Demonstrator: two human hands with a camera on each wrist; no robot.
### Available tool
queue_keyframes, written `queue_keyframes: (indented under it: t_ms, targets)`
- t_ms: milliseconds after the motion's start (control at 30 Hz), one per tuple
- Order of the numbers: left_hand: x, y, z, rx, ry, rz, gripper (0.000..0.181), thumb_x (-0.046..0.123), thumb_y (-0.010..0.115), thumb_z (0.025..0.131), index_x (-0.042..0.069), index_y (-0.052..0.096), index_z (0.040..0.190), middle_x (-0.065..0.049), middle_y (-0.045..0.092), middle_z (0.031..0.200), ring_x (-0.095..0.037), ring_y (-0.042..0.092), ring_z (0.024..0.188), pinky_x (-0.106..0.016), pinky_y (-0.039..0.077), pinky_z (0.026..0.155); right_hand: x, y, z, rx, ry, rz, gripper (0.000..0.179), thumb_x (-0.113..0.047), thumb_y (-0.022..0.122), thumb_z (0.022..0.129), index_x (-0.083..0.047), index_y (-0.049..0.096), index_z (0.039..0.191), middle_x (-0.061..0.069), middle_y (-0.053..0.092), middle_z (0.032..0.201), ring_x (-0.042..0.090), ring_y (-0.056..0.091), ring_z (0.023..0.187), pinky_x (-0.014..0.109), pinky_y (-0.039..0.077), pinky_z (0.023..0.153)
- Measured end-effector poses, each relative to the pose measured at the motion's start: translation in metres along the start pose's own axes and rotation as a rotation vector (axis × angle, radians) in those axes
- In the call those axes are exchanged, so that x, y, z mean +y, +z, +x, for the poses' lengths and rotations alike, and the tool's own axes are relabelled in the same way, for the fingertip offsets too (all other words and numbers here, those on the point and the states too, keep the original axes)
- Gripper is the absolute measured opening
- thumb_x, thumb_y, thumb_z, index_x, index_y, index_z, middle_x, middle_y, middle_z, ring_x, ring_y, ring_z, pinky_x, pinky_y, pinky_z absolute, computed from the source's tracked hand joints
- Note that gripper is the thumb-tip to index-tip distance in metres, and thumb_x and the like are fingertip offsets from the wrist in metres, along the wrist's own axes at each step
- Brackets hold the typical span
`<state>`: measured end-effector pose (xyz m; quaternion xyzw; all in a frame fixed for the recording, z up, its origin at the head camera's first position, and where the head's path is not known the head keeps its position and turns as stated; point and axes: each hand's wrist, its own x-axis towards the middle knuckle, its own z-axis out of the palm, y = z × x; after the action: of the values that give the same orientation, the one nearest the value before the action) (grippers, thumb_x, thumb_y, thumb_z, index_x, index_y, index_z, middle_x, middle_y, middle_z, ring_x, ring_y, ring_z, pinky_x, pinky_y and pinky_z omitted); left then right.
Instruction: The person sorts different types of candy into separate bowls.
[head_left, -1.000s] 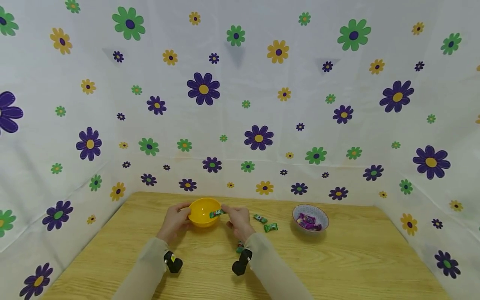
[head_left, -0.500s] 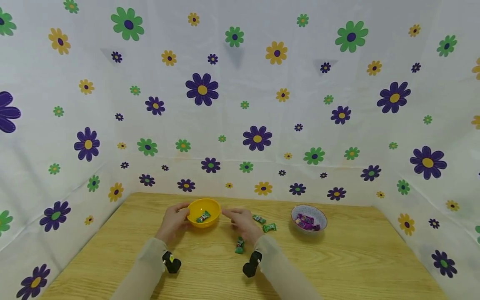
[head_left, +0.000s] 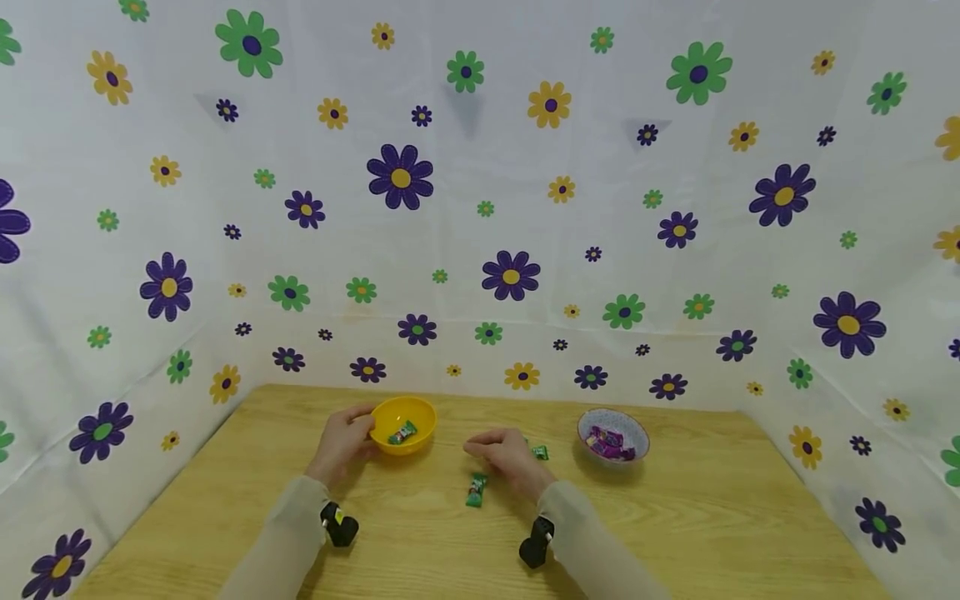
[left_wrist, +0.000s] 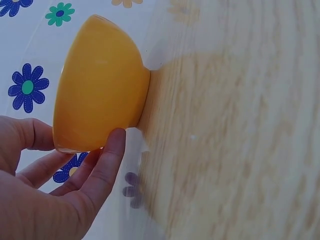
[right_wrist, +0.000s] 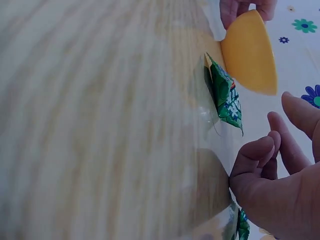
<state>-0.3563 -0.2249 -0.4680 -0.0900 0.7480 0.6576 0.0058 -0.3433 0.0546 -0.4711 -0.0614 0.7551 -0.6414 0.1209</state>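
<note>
Currently, the front green-wrapped candy point(head_left: 476, 490) lies left and bodyward of your nearer, empty right hand point(head_left: 510, 457), long axis roughly toward you; left hand point(head_left: 342, 443) grips yellow bowl point(head_left: 405, 449).

Wood-grain table point(head_left: 697, 525) — light yellowish-brown. White sheeting point(head_left: 450, 242) behind and at both sides — printed with purple, green and yellow flowers. Patterned bowl point(head_left: 632, 427), reddish rim, right of centre; purple-wrapped pieces point(head_left: 609, 443) inside.

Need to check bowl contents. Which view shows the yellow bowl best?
Head: only it shows inside the yellow bowl, with a green-wrapped candy in it. Left wrist shows its outer side up close, held by the left hand. Right wrist shows only its outside, from farther off.
</note>
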Motion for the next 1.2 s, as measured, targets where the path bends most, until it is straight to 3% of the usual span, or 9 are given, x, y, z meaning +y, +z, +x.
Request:
queue_keyframes:
  t_ms: [233, 367, 533, 767, 1200]
  targets:
    - [0.001, 0.000, 0.000, 0.007, 0.008, 0.016, 0.044, 0.012, 0.043, 0.090, 0.003, 0.042, 0.133, -0.021, 0.043, 0.129, -0.031, 0.054, 0.097, -0.038, 0.051, 0.077, 0.001, -0.006, -0.011, -0.039, 0.008, -0.128, 0.022, -0.019, 0.071, 0.078, -0.004, 0.070, 0.094, 0.002, 0.064, 0.078, 0.011, 0.043, 0.055, 0.022, 0.038, 0.050]
    - [0.001, -0.002, -0.001, 0.015, -0.005, 0.020, 0.043, 0.013, 0.043, 0.091, 0.004, 0.041, 0.133, -0.021, 0.042, 0.130, -0.030, 0.055, 0.097, -0.038, 0.051, 0.077, 0.001, -0.010, -0.015, -0.053, 0.008, -0.213, 0.021, -0.018, 0.072, 0.076, -0.005, 0.071, 0.093, 0.001, 0.063, 0.083, 0.011, 0.045, 0.060, 0.022, 0.039, 0.053]
    - [0.004, -0.004, 0.001, 0.000, -0.015, 0.012, 0.044, 0.013, 0.043, 0.091, 0.005, 0.041, 0.133, -0.020, 0.042, 0.130, -0.030, 0.054, 0.098, -0.037, 0.051, 0.079, -0.001, -0.015, -0.018, -0.089, -0.020, -0.347, 0.021, -0.018, 0.073, 0.075, -0.006, 0.071, 0.092, 0.002, 0.065, 0.092, 0.014, 0.050, 0.074, 0.026, 0.042, 0.061]
    - [0.006, -0.006, 0.001, -0.007, -0.013, 0.007, 0.044, 0.014, 0.043, 0.091, 0.006, 0.041, 0.134, -0.019, 0.042, 0.130, -0.030, 0.053, 0.098, -0.039, 0.050, 0.081, -0.003, -0.016, -0.019, -0.134, -0.045, -0.394, 0.027, -0.021, 0.077, 0.070, -0.008, 0.071, 0.093, 0.001, 0.065, 0.096, 0.016, 0.052, 0.089, 0.037, 0.044, 0.080]
    - [0.002, -0.002, 0.001, 0.005, -0.008, 0.027, 0.044, 0.013, 0.043, 0.090, 0.003, 0.041, 0.133, -0.022, 0.043, 0.128, -0.028, 0.057, 0.092, -0.037, 0.052, 0.076, 0.001, -0.015, -0.020, -0.138, -0.071, -0.487, 0.031, -0.023, 0.081, 0.065, -0.008, 0.070, 0.091, -0.002, 0.064, 0.085, 0.013, 0.053, 0.076, 0.028, 0.046, 0.066]
